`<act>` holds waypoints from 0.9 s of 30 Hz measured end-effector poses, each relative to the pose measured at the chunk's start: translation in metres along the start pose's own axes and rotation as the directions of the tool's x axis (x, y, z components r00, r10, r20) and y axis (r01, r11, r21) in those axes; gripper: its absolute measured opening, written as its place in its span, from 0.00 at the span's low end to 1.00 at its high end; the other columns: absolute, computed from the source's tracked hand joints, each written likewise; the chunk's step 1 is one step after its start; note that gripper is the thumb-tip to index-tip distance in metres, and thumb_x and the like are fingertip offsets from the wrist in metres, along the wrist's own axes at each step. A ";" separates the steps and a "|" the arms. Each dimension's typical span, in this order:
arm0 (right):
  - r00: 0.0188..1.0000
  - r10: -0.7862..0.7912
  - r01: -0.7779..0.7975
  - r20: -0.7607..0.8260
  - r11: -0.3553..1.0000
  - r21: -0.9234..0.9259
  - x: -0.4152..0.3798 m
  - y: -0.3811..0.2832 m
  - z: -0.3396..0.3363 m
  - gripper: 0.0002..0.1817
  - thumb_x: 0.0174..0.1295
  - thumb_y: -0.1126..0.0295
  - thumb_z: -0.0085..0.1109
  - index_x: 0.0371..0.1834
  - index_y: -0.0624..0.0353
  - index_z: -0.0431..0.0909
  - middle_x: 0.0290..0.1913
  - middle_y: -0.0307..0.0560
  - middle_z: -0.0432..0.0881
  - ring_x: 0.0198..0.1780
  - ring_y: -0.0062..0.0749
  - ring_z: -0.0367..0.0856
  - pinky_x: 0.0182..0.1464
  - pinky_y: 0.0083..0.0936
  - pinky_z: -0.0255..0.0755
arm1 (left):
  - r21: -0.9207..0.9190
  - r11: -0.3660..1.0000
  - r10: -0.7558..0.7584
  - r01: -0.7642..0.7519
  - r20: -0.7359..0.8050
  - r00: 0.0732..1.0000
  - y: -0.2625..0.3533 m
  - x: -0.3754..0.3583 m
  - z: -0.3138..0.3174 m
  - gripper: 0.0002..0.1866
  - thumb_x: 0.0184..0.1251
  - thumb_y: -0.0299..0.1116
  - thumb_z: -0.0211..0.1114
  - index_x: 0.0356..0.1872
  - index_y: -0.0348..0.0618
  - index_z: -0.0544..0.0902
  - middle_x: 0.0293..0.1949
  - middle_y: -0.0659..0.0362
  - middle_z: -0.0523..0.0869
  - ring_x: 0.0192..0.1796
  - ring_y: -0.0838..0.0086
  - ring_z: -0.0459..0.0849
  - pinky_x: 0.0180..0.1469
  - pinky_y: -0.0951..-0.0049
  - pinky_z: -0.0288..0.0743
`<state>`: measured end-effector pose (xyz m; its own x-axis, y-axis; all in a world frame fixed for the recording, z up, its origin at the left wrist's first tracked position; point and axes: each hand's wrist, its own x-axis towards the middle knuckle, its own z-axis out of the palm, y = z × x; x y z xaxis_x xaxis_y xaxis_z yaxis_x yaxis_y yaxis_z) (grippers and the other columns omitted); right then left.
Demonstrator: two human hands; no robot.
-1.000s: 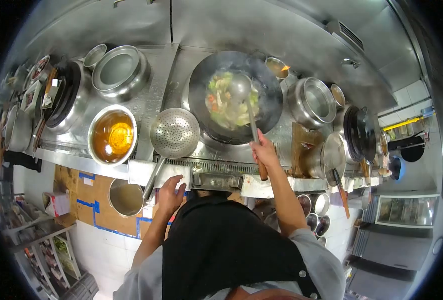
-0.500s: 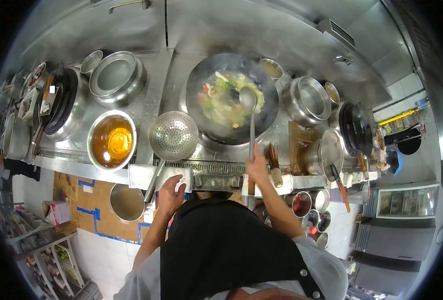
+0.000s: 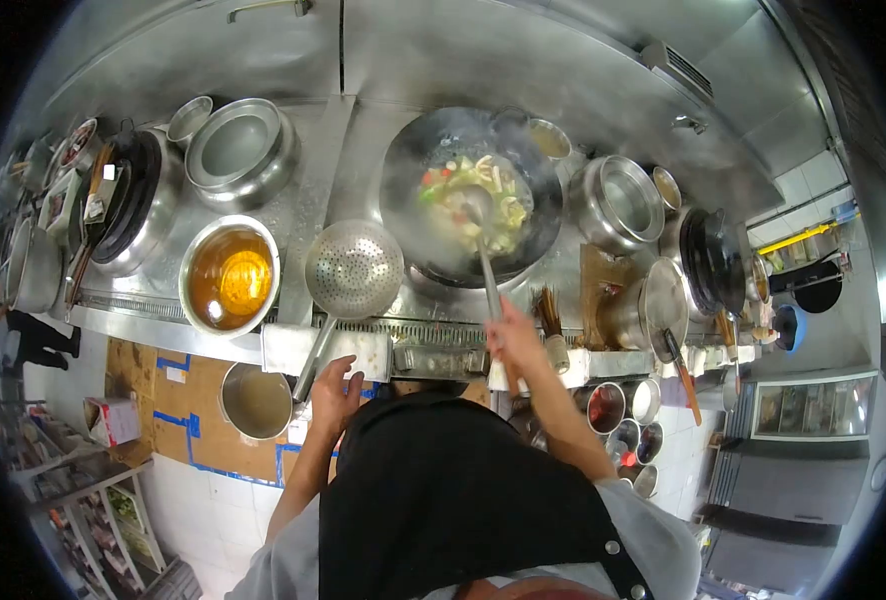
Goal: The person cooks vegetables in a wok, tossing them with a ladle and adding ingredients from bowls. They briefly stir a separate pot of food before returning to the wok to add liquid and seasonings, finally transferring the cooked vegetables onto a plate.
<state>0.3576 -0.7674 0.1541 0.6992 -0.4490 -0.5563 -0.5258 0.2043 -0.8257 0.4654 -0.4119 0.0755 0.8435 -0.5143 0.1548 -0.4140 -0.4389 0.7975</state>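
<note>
My right hand (image 3: 516, 335) is wrapped around the handle of a long metal ladle (image 3: 489, 270). The ladle's bowl rests among chopped vegetables (image 3: 506, 213), green, pale and some red, in a dark steaming wok (image 3: 410, 150). My left hand (image 3: 336, 394) hangs at the stove's front edge, fingers apart and holding nothing. Close beside it is the handle of a perforated strainer (image 3: 354, 268), which lies on the stovetop left of the wok. A folded white cloth (image 3: 308, 352) lies on the ledge just above that hand.
A bowl of amber oil (image 3: 230, 275) stands left of the strainer. Stacked metal pots (image 3: 615, 205) sit right of the wok, and a bamboo brush (image 3: 551, 330) stands by my right hand. Seasoning containers (image 3: 604, 405) are below the ledge. At far left a person's dark-clothed leg (image 3: 43, 340) shows.
The ladle's bowl has moved down and left within the wok, and the vegetables have shifted. My left hand stays by the strainer handle. The whole view has swung slightly.
</note>
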 end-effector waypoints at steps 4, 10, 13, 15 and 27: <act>0.987 -0.146 0.141 -0.065 0.986 -0.087 0.075 -0.007 -0.041 0.40 0.70 0.72 0.61 0.86 0.58 0.61 0.30 0.40 0.81 0.24 0.25 0.79 0.25 0.27 0.73 | -0.043 0.999 -0.022 0.024 0.061 0.998 0.008 -0.001 -0.003 0.17 0.70 0.28 0.72 0.58 0.39 0.84 0.47 0.43 0.90 0.49 0.48 0.91 0.49 0.54 0.85; 0.779 -0.597 0.408 -0.191 0.715 -0.568 0.039 0.080 0.000 0.41 0.68 0.71 0.62 0.86 0.60 0.60 0.32 0.47 0.84 0.30 0.33 0.84 0.32 0.31 0.79 | -0.005 0.999 -0.045 0.045 0.028 0.999 0.006 0.001 -0.005 0.17 0.70 0.29 0.72 0.58 0.39 0.84 0.46 0.43 0.90 0.49 0.49 0.91 0.51 0.55 0.84; 0.997 -0.054 0.055 0.047 0.998 -0.025 0.027 0.002 -0.012 0.42 0.69 0.72 0.63 0.86 0.62 0.58 0.33 0.51 0.85 0.31 0.38 0.85 0.34 0.32 0.80 | 0.007 1.000 0.006 -0.007 0.049 0.999 0.002 -0.006 -0.004 0.16 0.70 0.28 0.72 0.57 0.39 0.84 0.47 0.43 0.90 0.47 0.49 0.91 0.49 0.54 0.85; 0.982 -0.087 0.058 0.167 0.984 0.170 0.078 -0.010 -0.054 0.42 0.71 0.73 0.63 0.87 0.59 0.57 0.29 0.42 0.83 0.24 0.29 0.80 0.26 0.25 0.74 | -0.002 1.000 0.022 -0.022 0.079 0.997 0.006 -0.003 -0.003 0.16 0.69 0.28 0.72 0.57 0.40 0.85 0.47 0.44 0.90 0.47 0.50 0.91 0.49 0.54 0.84; 0.990 -0.075 0.055 0.117 0.984 0.171 0.069 -0.005 -0.055 0.41 0.70 0.73 0.63 0.87 0.58 0.60 0.32 0.40 0.83 0.27 0.24 0.81 0.26 0.26 0.74 | -0.086 0.933 0.355 -0.350 0.057 0.933 0.067 0.053 0.026 0.06 0.65 0.21 0.73 0.40 0.36 0.84 0.56 0.44 0.90 0.50 0.49 0.90 0.52 0.57 0.86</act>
<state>0.3819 -0.8477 0.1249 0.7886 -0.3584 -0.4996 -0.3963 0.3249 -0.8587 0.4736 -0.4871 0.1219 0.6204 -0.6779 0.3945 -0.6520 -0.1662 0.7398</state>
